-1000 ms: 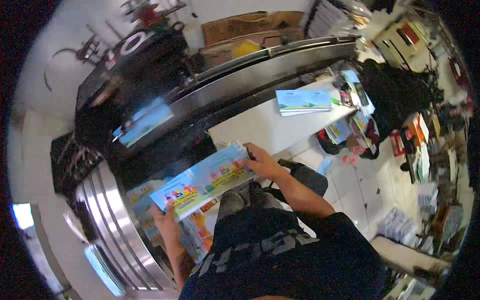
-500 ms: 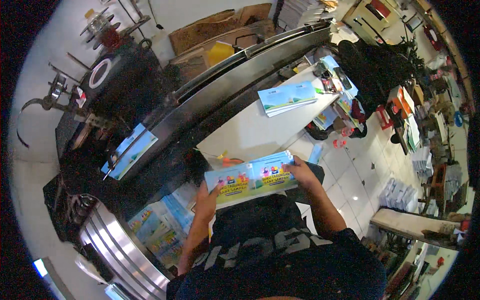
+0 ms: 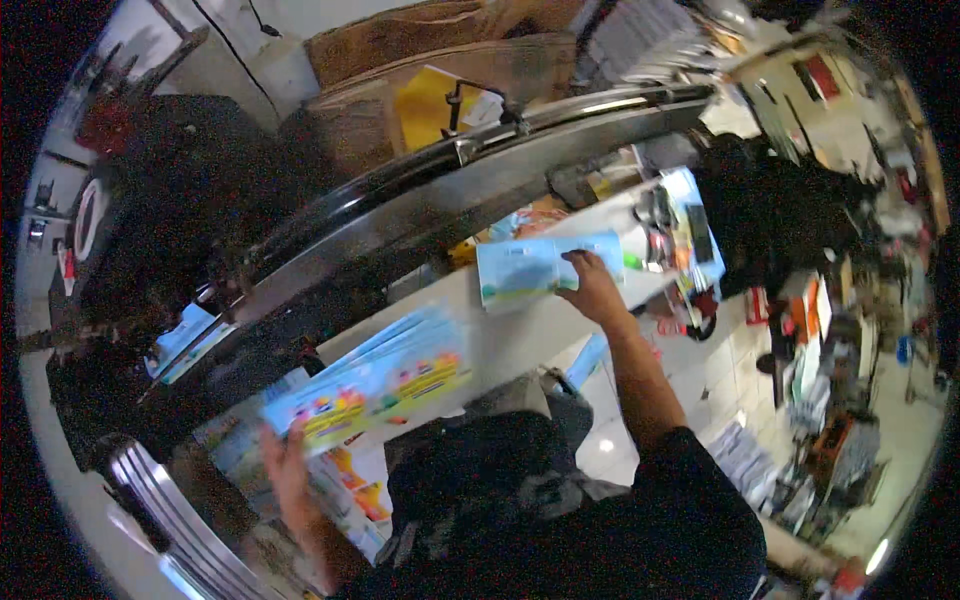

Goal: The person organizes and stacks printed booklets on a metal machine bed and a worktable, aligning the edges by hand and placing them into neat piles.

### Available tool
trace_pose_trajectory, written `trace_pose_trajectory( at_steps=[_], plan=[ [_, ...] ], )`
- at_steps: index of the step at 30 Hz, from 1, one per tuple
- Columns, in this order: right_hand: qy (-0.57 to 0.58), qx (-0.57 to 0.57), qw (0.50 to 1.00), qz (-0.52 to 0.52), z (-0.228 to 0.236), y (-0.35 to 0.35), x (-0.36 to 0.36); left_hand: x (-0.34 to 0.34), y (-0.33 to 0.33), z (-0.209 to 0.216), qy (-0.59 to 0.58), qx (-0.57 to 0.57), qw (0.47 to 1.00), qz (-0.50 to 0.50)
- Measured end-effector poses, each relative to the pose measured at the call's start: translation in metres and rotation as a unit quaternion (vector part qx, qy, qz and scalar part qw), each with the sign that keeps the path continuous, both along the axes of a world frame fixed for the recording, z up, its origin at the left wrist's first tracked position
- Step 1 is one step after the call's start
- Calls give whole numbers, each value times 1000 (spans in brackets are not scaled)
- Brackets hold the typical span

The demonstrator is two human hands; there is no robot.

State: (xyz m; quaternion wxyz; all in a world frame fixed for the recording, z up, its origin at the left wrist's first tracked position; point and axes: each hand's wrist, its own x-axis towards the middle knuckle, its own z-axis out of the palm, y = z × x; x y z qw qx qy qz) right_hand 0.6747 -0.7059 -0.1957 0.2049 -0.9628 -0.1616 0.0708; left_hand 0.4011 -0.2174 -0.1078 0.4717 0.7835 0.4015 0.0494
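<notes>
Several printed cover sheets (image 3: pixel 365 385), light blue and green with colourful cartoon figures, hang fanned out in my left hand (image 3: pixel 287 462), whose fingers close on their lower left corner. They are smeared by motion. Further right, my right hand (image 3: pixel 592 285) lies on a pile of light-blue sheets (image 3: pixel 520 265), thumb and fingers apart at its near right part. This pile rests on the white tabletop (image 3: pixel 500 325).
Behind the table runs a long metal machine rail (image 3: pixel 400 185). At left, more blue sheets (image 3: pixel 185 340) sit on the dark machine (image 3: pixel 230 260). Small items and a dark phone (image 3: pixel 697 235) crowd the table's far right end. Paper stacks (image 3: pixel 745 460) stand on the tiled floor.
My right hand has let go of the cover sheets and moved up onto the pile. My left hand has carried the sheets left. The view has shifted too.
</notes>
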Motion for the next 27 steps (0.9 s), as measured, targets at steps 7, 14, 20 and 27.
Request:
trace_pose_trajectory(
  at_steps=[7, 14, 20, 27],
  plan=[
    [27, -178, 948, 262, -45, 1, 102, -31, -50, 56, -86, 19, 980, 178],
    [105, -237, 924, 281, -50, -3, 106, -208, -88, -34, -181, 293, 901, 263],
    [203, -168, 931, 252, -21, -2, 93, -288, -159, -73, 280, 675, 664, 159],
    [-99, -36, 943, 315, 19, 22, 70, -400, -163, -156, -36, 580, 744, 330]
  ],
)
